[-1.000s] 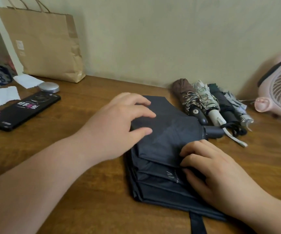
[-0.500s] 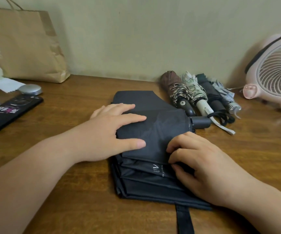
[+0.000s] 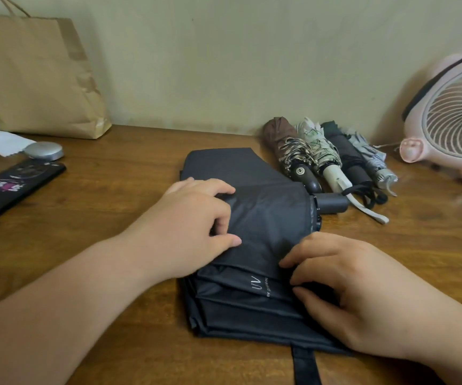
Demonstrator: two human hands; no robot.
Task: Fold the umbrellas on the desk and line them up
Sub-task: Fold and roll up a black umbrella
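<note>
Dark umbrella (image 3: 265, 218): centre frame, flat on table (image 3: 113, 190), beside four rolled umbrellas (image 3: 329, 154) upper right. Left hand (image 3: 188, 226) pinches the top panel; right hand (image 3: 357, 287) curls into the lower pleats. Fabric likely light, limp and slippery; best held at pleat edges.

Dark navy umbrella (image 3: 265, 218) lies flat mid-tabletop (image 3: 113, 218). Canopy unrolled, pleats stacked in layers, white "UV" print on one pleat. Stubby handle (image 3: 332, 202) points right; closing strap (image 3: 306, 368) trails to the near edge.

Behind it, side by side, rolled, handles nearest: brown umbrella (image 3: 285, 140), cream patterned umbrella (image 3: 318, 145), black umbrella (image 3: 346, 151), grey striped umbrella (image 3: 371, 154).
</note>
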